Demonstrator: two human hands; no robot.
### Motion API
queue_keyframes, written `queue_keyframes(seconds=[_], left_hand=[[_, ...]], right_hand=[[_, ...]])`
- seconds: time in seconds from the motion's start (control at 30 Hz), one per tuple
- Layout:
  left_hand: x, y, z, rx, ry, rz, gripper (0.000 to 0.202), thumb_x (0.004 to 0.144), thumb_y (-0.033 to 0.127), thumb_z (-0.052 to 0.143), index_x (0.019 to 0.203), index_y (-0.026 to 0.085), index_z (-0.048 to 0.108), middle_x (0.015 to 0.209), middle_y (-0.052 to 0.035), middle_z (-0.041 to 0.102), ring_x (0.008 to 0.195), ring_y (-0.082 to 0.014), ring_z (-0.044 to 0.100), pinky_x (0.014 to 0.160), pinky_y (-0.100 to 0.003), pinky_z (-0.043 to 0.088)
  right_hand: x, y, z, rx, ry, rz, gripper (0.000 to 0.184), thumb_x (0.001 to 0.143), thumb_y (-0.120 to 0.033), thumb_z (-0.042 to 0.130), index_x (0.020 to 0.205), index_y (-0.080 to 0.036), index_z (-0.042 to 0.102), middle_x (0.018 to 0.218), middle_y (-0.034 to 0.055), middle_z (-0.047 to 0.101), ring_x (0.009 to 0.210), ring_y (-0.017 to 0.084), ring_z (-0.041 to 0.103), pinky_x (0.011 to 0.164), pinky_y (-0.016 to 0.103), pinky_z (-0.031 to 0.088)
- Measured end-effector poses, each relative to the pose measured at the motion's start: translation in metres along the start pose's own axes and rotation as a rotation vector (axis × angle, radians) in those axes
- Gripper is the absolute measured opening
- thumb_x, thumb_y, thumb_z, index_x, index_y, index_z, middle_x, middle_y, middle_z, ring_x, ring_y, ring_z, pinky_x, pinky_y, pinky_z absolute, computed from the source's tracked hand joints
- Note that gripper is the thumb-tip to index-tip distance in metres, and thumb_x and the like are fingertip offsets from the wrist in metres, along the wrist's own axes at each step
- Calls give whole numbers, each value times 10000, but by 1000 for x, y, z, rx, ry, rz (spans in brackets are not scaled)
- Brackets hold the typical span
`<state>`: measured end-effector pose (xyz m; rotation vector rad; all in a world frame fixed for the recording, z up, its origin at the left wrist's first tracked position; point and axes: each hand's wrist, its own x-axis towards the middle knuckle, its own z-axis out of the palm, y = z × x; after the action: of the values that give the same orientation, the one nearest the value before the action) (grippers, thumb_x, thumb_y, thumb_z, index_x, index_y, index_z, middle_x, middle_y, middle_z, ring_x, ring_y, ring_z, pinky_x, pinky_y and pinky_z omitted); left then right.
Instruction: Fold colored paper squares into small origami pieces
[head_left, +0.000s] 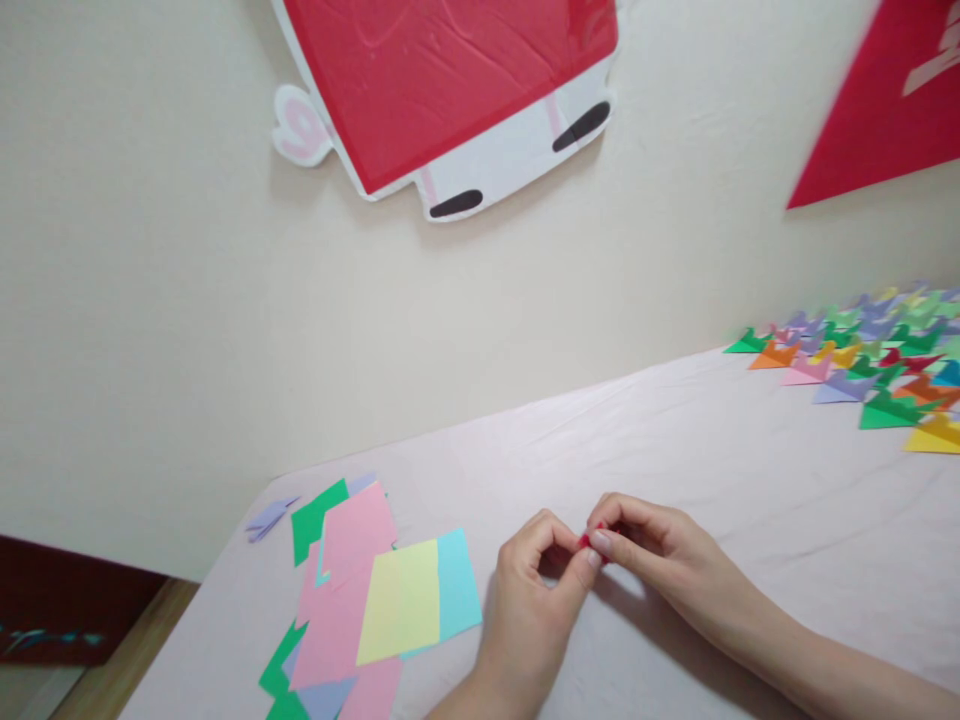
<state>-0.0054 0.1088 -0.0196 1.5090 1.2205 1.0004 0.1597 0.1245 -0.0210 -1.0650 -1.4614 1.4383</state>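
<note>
Between the fingertips of both hands is a small folded piece of red paper [586, 541], mostly hidden by the fingers. My left hand [534, 590] pinches it from the left with thumb and forefinger. From the right, my right hand [660, 548] pinches the same piece, its thumb lying along the near side. Both hands are just above the pale cloth of the table [675, 450]. Left of my left hand lies a loose spread of paper squares, with a yellow sheet [399, 602] over a light blue sheet [459, 585] nearest to it.
Pink paper [358, 535], green paper [319, 520] and a small folded purple piece [270, 517] lie at the left. Rows of colourful folded paper birds [892, 408] stand at the far right. A wall [480, 330] with red decorations [480, 80] rises behind the table.
</note>
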Motion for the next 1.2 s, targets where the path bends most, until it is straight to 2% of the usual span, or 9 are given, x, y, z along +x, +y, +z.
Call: queue_keyframes(seconds=[0.17, 0.33, 0.43, 0.77, 0.97, 1.07, 1.2], left_hand=[[0, 3, 1, 1, -6, -5, 219, 853, 299, 623, 678, 188, 551, 661, 36, 516, 640, -124, 451, 615, -233, 349], [-2, 4, 4, -4, -38, -16, 115, 810, 220, 648, 723, 189, 579, 724, 20, 567, 708, -143, 509, 684, -243, 395], [-2, 2, 6, 38, -28, 1, 120, 799, 196, 662, 701, 191, 593, 748, 12, 573, 736, -152, 513, 695, -251, 391], [-1, 6, 2, -74, -54, -30, 215, 816, 261, 665, 630, 185, 588, 670, 21, 523, 703, -149, 468, 679, -259, 348], [-3, 4, 1, -78, -48, -31, 226, 811, 290, 683, 636, 184, 585, 676, 20, 530, 686, -144, 462, 667, -258, 350], [-3, 4, 1, -85, -49, -31, 248, 826, 306, 669, 633, 185, 570, 675, 20, 516, 681, -142, 455, 653, -254, 349], [-1, 5, 1, -52, -48, -19, 234, 806, 271, 665, 617, 186, 557, 663, 21, 507, 687, -143, 457, 656, -252, 348]], right_hand=[[-2, -3, 1, -11, 19, 6, 283, 833, -454, 637, 708, -200, 632, 694, -9, 614, 695, 165, 559, 672, 265, 442], [-1, -7, 0, -9, 35, 20, 286, 820, -455, 640, 684, -203, 631, 687, -3, 623, 703, 180, 579, 694, 283, 454], [-1, -8, -1, -11, 40, 18, 285, 810, -456, 649, 680, -203, 642, 693, -1, 629, 712, 185, 583, 705, 287, 456], [-4, -10, 1, 37, 14, 50, 313, 816, -468, 635, 661, -196, 640, 666, -12, 580, 695, 172, 532, 692, 277, 429], [-3, -9, 0, 10, 1, 0, 378, 895, -512, 516, 709, -197, 611, 714, 9, 594, 738, 189, 550, 716, 290, 429], [-2, -6, 1, -38, -11, -13, 322, 873, -501, 571, 763, -201, 610, 730, 5, 589, 738, 184, 542, 694, 280, 422], [-2, -3, 2, -28, -6, 30, 305, 817, -488, 642, 711, -205, 595, 688, -7, 581, 696, 171, 531, 661, 270, 418]])
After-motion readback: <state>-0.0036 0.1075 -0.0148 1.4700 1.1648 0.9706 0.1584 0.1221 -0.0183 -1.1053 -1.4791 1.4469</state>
